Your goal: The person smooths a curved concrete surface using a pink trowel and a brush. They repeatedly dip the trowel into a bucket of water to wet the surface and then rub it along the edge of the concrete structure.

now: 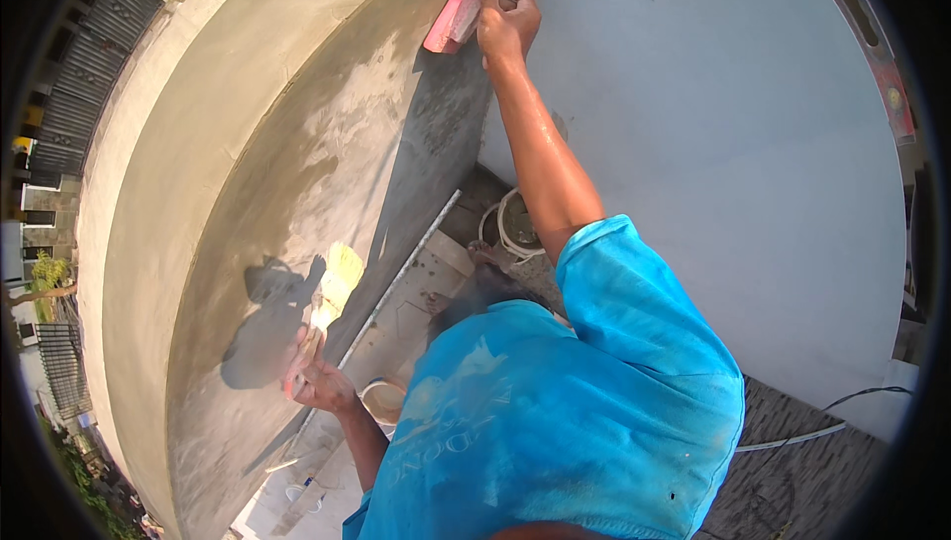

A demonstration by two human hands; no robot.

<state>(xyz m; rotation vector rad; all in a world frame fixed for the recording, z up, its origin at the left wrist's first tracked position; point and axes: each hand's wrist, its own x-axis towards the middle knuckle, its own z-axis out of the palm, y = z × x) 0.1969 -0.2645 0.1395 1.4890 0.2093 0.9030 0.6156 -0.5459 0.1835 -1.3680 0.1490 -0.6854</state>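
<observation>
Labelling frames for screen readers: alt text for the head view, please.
A person's right hand grips a pink float at the top of the picture, by a patchy grey-brown wall, while the left hand holds a brush with pale yellow bristles. The person wears a blue shirt; a bucket stands below the right arm.

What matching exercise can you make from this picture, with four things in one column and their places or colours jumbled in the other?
Things:
1. Pink float
2. Yellow-bristled brush
3. Shirt
4. Bucket with a white handle

Places or colours:
A. Bright blue
B. Down near the wall corner
C. In the right hand
D. In the left hand

Pairs: 1-C, 2-D, 3-A, 4-B
</observation>
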